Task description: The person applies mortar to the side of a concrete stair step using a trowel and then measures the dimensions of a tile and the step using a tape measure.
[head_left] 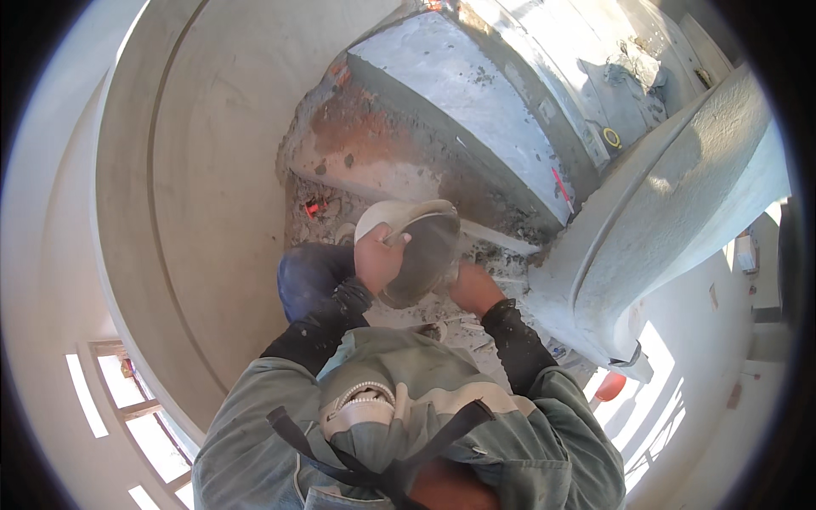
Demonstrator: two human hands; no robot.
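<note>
Green jacket [251, 408] backs the left grip [380, 262], which clasps a bucket [427, 255]; right grip [474, 287] unclear. Steadying seems underway, demanding balance next.

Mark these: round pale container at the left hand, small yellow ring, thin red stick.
Round pale container [406, 210]: head view, upper outer wall.
Small yellow ring [616, 144]: head view, lower part of its band.
Thin red stick [562, 186]: head view, about mid-length.

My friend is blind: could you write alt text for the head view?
A person holds a pale bucket in the left grip, the right grip close beside it. Curved grey walls flank rubble and dusty steps.
</note>
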